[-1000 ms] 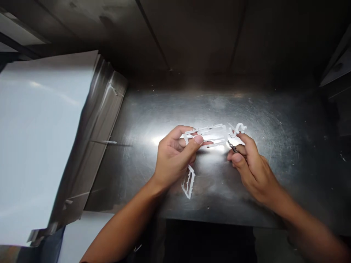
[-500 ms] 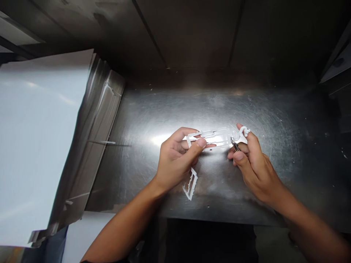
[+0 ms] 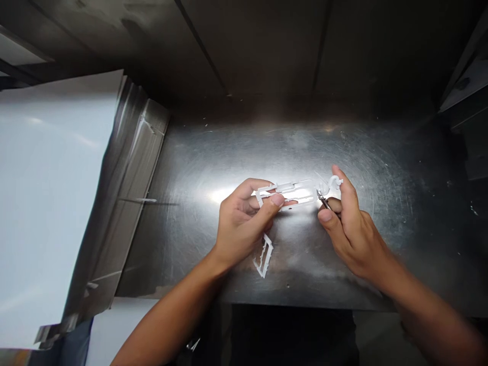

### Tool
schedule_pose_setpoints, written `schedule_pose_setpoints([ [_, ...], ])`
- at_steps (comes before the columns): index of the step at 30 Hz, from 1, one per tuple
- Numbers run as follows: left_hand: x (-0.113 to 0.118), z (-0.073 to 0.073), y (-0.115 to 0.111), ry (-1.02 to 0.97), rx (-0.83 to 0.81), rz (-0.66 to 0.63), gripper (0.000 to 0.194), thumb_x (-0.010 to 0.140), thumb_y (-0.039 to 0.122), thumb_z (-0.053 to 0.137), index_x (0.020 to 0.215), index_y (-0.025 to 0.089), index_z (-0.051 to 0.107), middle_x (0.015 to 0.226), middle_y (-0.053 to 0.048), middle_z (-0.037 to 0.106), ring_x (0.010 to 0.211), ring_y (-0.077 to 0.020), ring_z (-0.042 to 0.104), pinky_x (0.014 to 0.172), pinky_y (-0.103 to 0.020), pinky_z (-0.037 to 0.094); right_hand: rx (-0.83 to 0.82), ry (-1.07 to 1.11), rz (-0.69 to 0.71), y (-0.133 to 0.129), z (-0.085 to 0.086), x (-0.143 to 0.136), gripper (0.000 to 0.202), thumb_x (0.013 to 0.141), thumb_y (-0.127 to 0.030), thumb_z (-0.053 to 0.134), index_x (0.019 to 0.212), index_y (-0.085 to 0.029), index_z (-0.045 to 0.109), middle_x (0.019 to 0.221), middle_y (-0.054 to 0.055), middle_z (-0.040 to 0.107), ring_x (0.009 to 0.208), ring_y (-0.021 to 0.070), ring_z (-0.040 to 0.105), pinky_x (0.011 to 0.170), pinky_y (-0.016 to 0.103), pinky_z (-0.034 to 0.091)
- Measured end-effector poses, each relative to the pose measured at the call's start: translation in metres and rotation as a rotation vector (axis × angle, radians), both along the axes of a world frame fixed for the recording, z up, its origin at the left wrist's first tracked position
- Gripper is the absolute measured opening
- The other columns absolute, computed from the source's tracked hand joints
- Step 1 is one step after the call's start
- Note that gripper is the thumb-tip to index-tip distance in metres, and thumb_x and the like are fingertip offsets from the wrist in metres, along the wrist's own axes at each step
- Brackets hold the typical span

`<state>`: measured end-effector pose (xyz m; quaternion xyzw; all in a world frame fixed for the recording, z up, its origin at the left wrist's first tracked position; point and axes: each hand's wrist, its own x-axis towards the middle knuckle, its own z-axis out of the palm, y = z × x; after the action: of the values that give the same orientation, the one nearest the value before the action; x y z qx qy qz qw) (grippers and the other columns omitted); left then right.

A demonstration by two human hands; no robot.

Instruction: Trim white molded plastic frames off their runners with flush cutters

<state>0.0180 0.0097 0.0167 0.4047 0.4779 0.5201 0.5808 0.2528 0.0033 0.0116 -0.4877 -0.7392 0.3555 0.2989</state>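
Note:
My left hand (image 3: 242,218) pinches a thin white plastic frame (image 3: 284,187) between thumb and fingers, its long open slots facing up. Below that hand, a second white frame piece (image 3: 268,251) with small stubs shows at a slant; whether it hangs or lies on the table I cannot tell. In my right hand (image 3: 358,239) is a small metal cutting tool, like nippers (image 3: 324,201), mostly hidden by the fingers. Its tips touch or nearly touch the right end of the frame. A curled white plastic piece (image 3: 335,182) sits beside my raised right index finger.
A scratched metal tabletop (image 3: 213,147) lies beneath my hands, with small white specks on it. At the left stands a tall stack of white sheets (image 3: 49,193), bound with a tie. A dark metal wall (image 3: 267,46) rises behind.
The view has shifted slightly. My right index finger has straightened upward and the thumb has moved left along the nippers. My left hand keeps its hold on the frame.

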Motion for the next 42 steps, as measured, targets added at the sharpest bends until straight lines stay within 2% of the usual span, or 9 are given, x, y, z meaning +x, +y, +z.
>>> schedule_pose_setpoints([
  [4,0.001,-0.002,0.000,0.001,-0.014,-0.006,0.027,0.102,0.040,0.090,0.101,0.021,0.071,0.061,0.004,0.068,0.042,-0.0049,0.039,0.039,-0.016,0.032,0.140,-0.056,-0.034,-0.002,-0.004,-0.001,0.077,0.131,-0.061,0.038,0.181,-0.006,0.018,0.074,-0.008,0.050,0.048,0.0149,0.048,0.048,0.029,0.042],
  [8,0.001,-0.003,0.000,-0.035,-0.018,-0.016,0.027,0.101,0.039,0.091,0.100,0.021,0.070,0.059,0.005,0.065,0.041,-0.0042,0.037,0.039,-0.015,0.030,0.192,-0.068,-0.049,-0.003,-0.005,-0.004,0.070,0.132,-0.058,0.038,0.179,-0.010,0.023,0.071,-0.009,0.048,0.048,0.0147,0.048,0.049,0.028,0.042],
  [14,0.000,-0.002,0.003,-0.048,-0.030,-0.009,0.034,0.099,0.042,0.093,0.105,0.021,0.067,0.070,-0.001,0.076,0.042,-0.0048,0.041,0.038,-0.015,0.034,0.067,0.062,0.019,0.000,-0.001,-0.001,0.073,0.130,-0.063,0.042,0.179,-0.012,0.025,0.074,-0.007,0.055,0.053,0.0159,0.054,0.053,0.027,0.047],
  [19,0.001,0.000,0.006,-0.115,-0.051,-0.039,0.037,0.100,0.040,0.091,0.114,0.022,0.063,0.083,-0.005,0.084,0.040,-0.0033,0.039,0.038,-0.015,0.031,0.000,0.126,0.043,-0.001,0.000,0.002,0.073,0.130,-0.064,0.042,0.180,-0.014,0.027,0.078,-0.006,0.057,0.056,0.0150,0.055,0.056,0.027,0.047],
  [29,0.000,-0.002,0.009,-0.214,-0.098,-0.111,0.040,0.101,0.042,0.090,0.120,0.022,0.061,0.081,0.000,0.077,0.040,-0.0026,0.042,0.039,-0.014,0.028,-0.020,0.094,0.058,-0.003,0.003,0.003,0.069,0.130,-0.062,0.042,0.183,-0.022,0.024,0.077,-0.006,0.058,0.055,0.0179,0.057,0.053,0.029,0.047],
  [33,-0.006,0.003,0.014,-0.524,-0.292,-0.221,0.031,0.102,0.033,0.085,0.125,0.021,0.069,0.082,0.005,0.064,0.040,-0.0020,0.032,0.035,-0.014,0.025,0.206,-0.174,-0.033,0.000,-0.004,0.008,0.068,0.129,-0.063,0.044,0.181,-0.021,0.033,0.079,-0.002,0.066,0.055,0.0211,0.063,0.055,0.033,0.047],
  [36,-0.015,0.007,0.019,-0.810,-0.466,-0.346,0.023,0.112,0.029,0.064,0.130,0.018,0.075,0.076,0.007,0.046,0.040,-0.0041,0.019,0.031,-0.016,0.020,0.411,-0.550,-0.112,0.004,-0.015,0.014,0.069,0.127,-0.067,0.037,0.174,-0.019,0.047,0.092,0.008,0.074,0.068,0.0320,0.071,0.054,0.036,0.032],
  [39,-0.021,0.008,0.021,-0.921,-0.552,-0.401,0.041,0.120,0.030,0.042,0.131,0.017,0.079,0.073,0.006,0.034,0.041,-0.0066,0.012,0.030,-0.016,0.014,0.445,-0.765,-0.095,0.005,-0.029,0.021,0.076,0.125,-0.071,0.025,0.173,-0.017,0.050,0.098,0.015,0.073,0.074,0.0399,0.069,0.060,0.035,0.017],
  [42,-0.024,0.007,0.019,-0.959,-0.590,-0.449,0.044,0.120,0.035,0.040,0.130,0.020,0.080,0.071,0.006,0.028,0.042,-0.0083,0.007,0.031,-0.018,0.011,0.443,-0.802,-0.061,0.004,-0.040,0.024,0.076,0.124,-0.072,0.024,0.166,-0.017,0.054,0.095,0.015,0.069,0.074,0.0412,0.066,0.063,0.035,0.017],
])
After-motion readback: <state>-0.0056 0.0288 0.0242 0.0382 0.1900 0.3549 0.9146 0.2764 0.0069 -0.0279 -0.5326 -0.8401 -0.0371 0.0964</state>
